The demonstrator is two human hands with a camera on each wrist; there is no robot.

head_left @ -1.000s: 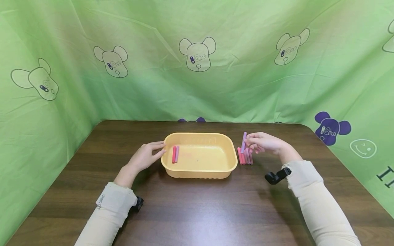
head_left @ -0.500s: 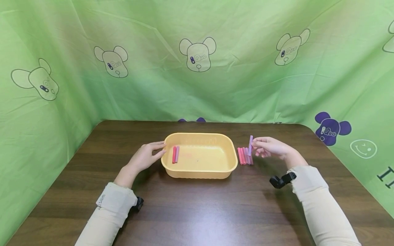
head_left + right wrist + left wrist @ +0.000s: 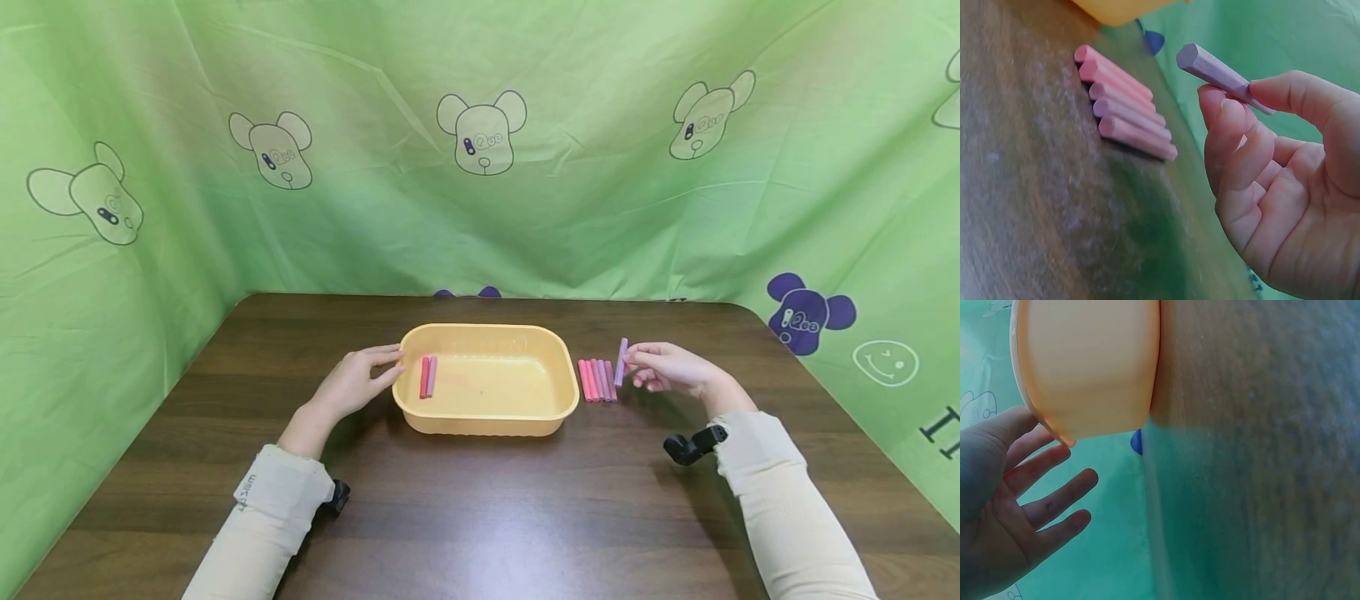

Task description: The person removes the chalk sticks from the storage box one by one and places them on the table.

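My right hand (image 3: 670,367) pinches a light purple stick of chalk (image 3: 1217,73) between thumb and fingertips. In the head view this chalk is raised and tilted slightly, just right of a row of several pink and purple chalk sticks (image 3: 597,381) lying side by side on the table. My left hand (image 3: 357,382) touches the left end of a yellow plastic basin (image 3: 483,425). In the left wrist view, its thumb and forefinger are at the basin's rim and the other fingers are spread loosely. A red chalk stick (image 3: 424,377) and a mauve one (image 3: 431,377) lie inside at the left.
The brown wooden table (image 3: 480,508) extends around the basin. Behind and beside it hangs a green cloth (image 3: 360,208) printed with bear heads. Each sleeve cuff carries a black wrist camera, such as the right one (image 3: 693,446).
My right hand has moved right and slightly toward me with the purple chalk, from over the row to beside its right end. The left hand and basin have stayed put.
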